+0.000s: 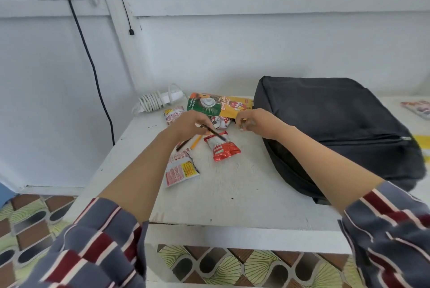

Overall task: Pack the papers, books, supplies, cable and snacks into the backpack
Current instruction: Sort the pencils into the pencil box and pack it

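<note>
Head view puts us midway, we judge: black fabric backpack (337, 124) right of our grip, red-and-white foil snack packets (223, 148) below it and coiled white cable (151, 101) beyond still out, left hand (186, 124) pinching a dark pencil (215, 134), right hand (258, 122) curled, hold unclear.

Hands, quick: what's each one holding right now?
Left hand: pinches a dark pencil.
Right hand: curled, but whether it holds anything cannot be told.
</note>
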